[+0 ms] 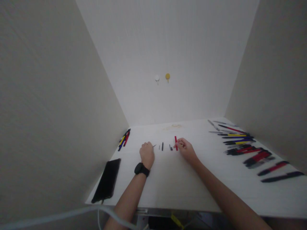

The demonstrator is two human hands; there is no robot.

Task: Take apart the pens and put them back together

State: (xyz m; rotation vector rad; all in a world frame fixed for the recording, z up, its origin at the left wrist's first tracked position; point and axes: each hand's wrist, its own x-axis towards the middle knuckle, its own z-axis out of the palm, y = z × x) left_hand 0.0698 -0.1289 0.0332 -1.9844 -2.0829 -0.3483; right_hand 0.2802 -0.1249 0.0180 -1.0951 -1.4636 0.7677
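Note:
My left hand (146, 152), a black watch on its wrist, rests curled on the white table. A thin dark pen part (154, 145) sticks out to the right of its fingers; the rest of that part is hidden. Between my hands lie a small grey piece (159, 147), a short black pen piece (162, 146) and a black pen cap with a clip (170, 147). My right hand (184, 147) pinches a red pen barrel (176, 139), which stands nearly lengthwise away from me at the table surface.
Many pens in red, black, blue and yellow (259, 158) lie in a row along the right side. A smaller bunch of pens (124, 139) is at the far left. A black phone (107, 180) lies front left, by a white cable (72, 213). Walls enclose three sides.

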